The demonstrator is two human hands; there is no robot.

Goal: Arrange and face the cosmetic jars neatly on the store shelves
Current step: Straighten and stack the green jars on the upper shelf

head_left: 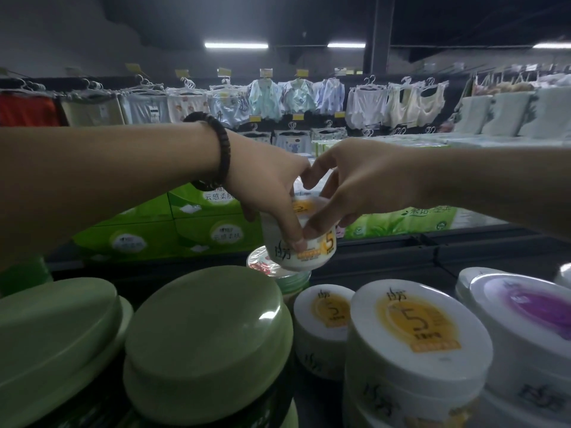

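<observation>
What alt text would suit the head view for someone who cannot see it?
The left hand and right hand grip a tilted white jar with an orange label. Below, green jars stand at left, orange-labelled jars and a purple-labelled jar at right; clothes hang behind.

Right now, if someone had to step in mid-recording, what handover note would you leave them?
Hands: the left hand and the right hand both grip one white jar, tilted, over a shiny-lidded jar at the back.
Front: green-lidded jars on the left, orange-label jars in the middle, a purple-label jar on the right.
Done: the front jars stand grouped by kind.
Left: set the held jar down upright, label facing out, then probably tidy the back row.
</observation>
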